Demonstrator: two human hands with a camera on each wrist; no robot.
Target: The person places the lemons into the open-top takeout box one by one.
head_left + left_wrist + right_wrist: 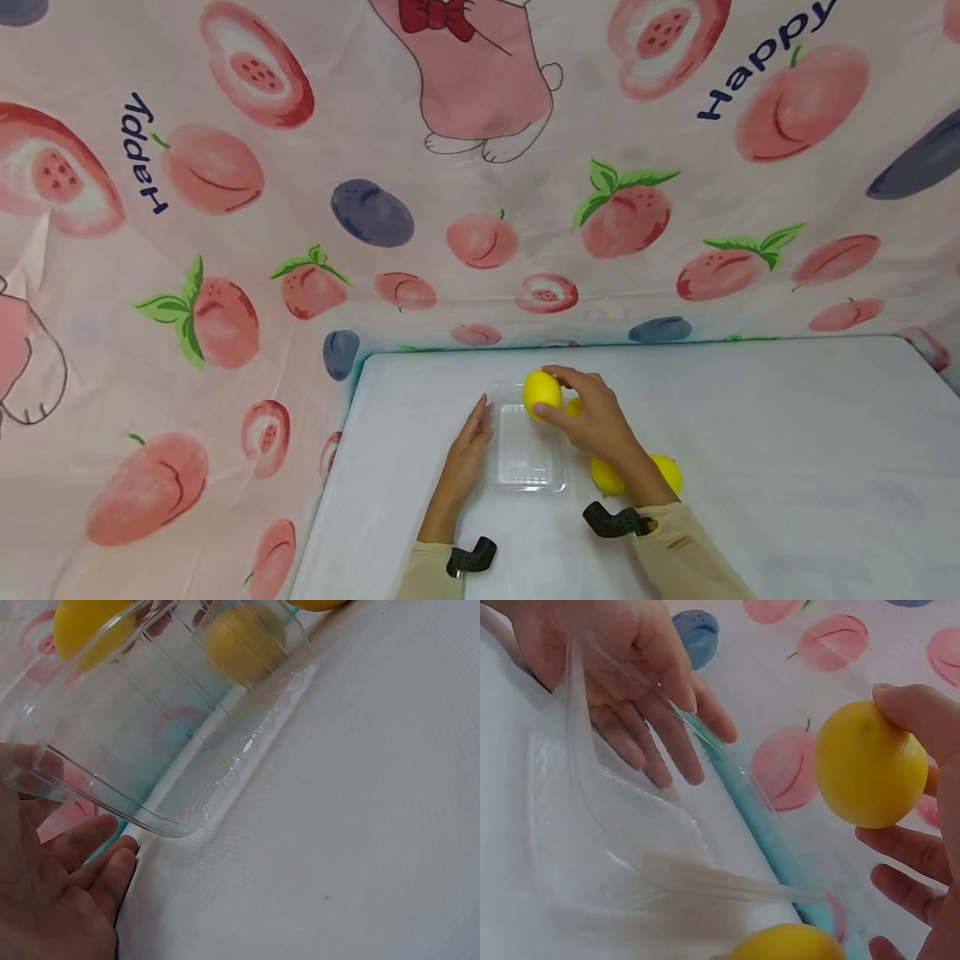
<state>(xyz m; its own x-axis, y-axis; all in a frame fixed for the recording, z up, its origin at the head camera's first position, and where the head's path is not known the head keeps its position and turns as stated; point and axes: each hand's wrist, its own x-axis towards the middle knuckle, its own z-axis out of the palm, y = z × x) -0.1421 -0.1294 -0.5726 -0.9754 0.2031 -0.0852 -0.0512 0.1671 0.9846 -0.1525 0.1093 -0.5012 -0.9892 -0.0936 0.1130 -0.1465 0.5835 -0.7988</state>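
And the right hand (602, 418) pinched a lemon (540, 392) above the far end of the tray (528, 450)! The left hand (467, 454), fingers straight, held nothing beside the tray's left wall; more lemons (606, 477) sat to its right.

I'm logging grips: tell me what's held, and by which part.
The right hand pinches a lemon by its opposite sides; the left hand, beside the clear plastic container, grips nothing.
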